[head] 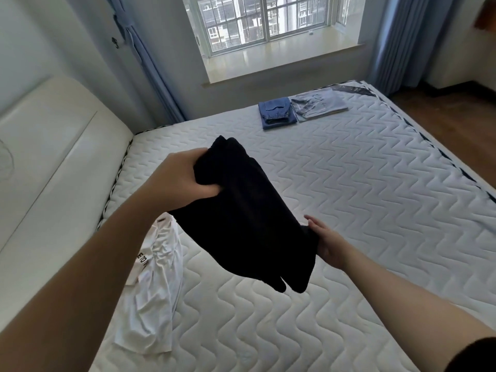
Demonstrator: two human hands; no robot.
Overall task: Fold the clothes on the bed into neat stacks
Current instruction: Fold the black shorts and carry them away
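A folded black garment [247,216] is held in the air above the quilted white mattress [349,210]. My left hand [179,181] grips its upper left edge, fingers curled into the cloth. My right hand [326,241] supports its lower right side, with the thumb hidden behind the fabric and the fingers showing straight. A crumpled white T-shirt with black lettering [154,285] lies unfolded on the mattress below my left arm. At the far edge of the bed sit a folded dark blue garment [276,112] and a folded light grey-blue garment [319,104], side by side.
A padded white headboard [45,146] runs along the left of the bed. Behind the bed are a window [265,22] with a deep sill and blue curtains [397,44]. Wooden floor [451,122] shows to the right.
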